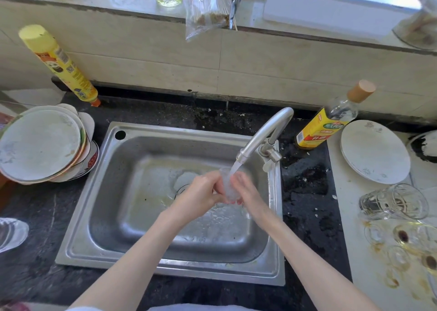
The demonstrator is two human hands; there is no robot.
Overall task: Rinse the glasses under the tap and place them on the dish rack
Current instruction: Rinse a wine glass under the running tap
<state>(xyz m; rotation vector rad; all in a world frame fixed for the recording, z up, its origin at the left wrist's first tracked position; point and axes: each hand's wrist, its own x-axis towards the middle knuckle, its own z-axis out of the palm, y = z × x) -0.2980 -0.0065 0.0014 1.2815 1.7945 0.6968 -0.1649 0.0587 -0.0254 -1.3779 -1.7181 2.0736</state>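
the fingers [216,185] of both hands curl round a small clear glass [228,187], the left hand [201,196] on one side and the right hand [246,192] on the other, holding it right under the stream from the tap [264,133], over the sink [165,267]. this looks like the rinsing step. more stained glasses [395,202] wait on the tabletop [369,244] to the right. next, i judge, the glass must be tipped empty and carried to a dish rack, which is not in view.
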